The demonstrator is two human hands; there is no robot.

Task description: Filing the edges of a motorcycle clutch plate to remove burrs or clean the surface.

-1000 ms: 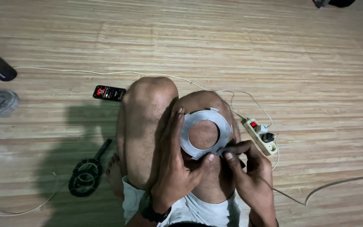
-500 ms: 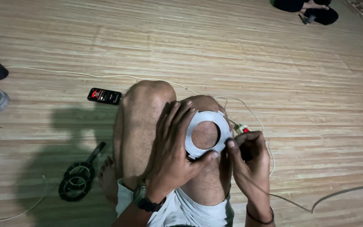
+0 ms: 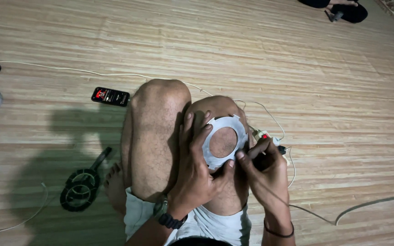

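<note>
A flat white ring (image 3: 233, 124) rests against my right knee (image 3: 222, 109). My left hand (image 3: 197, 171) holds it: fingers spread over its left rim, thumb pressing its lower edge. My right hand (image 3: 263, 171) is closed around a small dark tool (image 3: 257, 160) whose tip meets the ring's lower right edge. What kind of tool it is I cannot tell, since the fingers hide most of it. A watch (image 3: 166, 214) is on my left wrist and a thin band (image 3: 277, 231) on my right.
A lit phone (image 3: 110, 96) lies on the wooden floor left of my knees. A dark round part with a handle (image 3: 80, 187) sits by my foot. A power strip (image 3: 266, 135) and white cables (image 3: 92, 73) run behind my hands. A person's feet (image 3: 343, 9) are far back right.
Both hands stay on the ring at the knee, and the right hand has crept slightly up along the rim. The view has shifted, sliding the floor objects left.
</note>
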